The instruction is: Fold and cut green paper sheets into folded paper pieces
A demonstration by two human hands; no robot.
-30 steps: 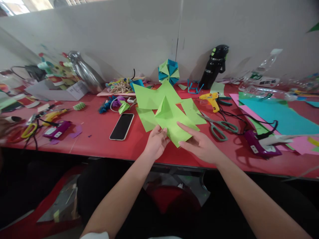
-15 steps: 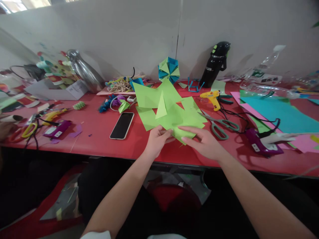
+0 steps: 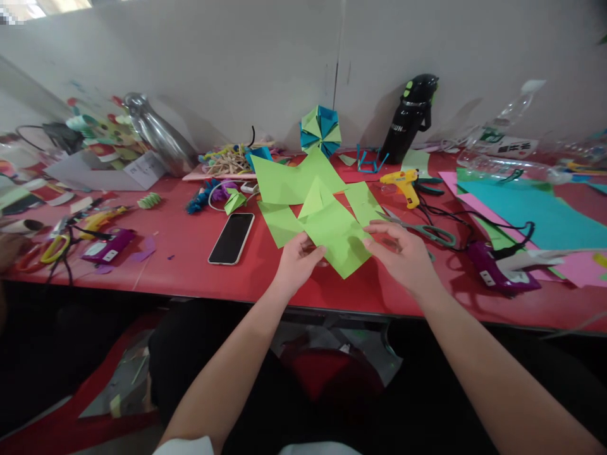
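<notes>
A square green paper [image 3: 339, 237] is spread out over the near part of the table, one corner pointing at me. My left hand [image 3: 301, 262] pinches its left side between thumb and fingers. At its right side, my right hand [image 3: 396, 253] grips the edge with thumb and fingertips. Behind it rise a folded green piece [image 3: 318, 197] and larger green sheets [image 3: 284, 180]. A blue-and-green folded paper ball [image 3: 321, 131] leans at the wall.
A phone [image 3: 232, 239] lies left of the papers. Scissors [image 3: 434, 235], a yellow glue gun [image 3: 403, 184] and a purple box [image 3: 500, 272] with cords are on the right. A black bottle [image 3: 408, 120] stands behind. Part of another person's hand [image 3: 12, 246] shows far left.
The green paper has opened out flatter into a square. My right hand has moved right and slightly up, now at the paper's right side; my left hand has barely shifted.
</notes>
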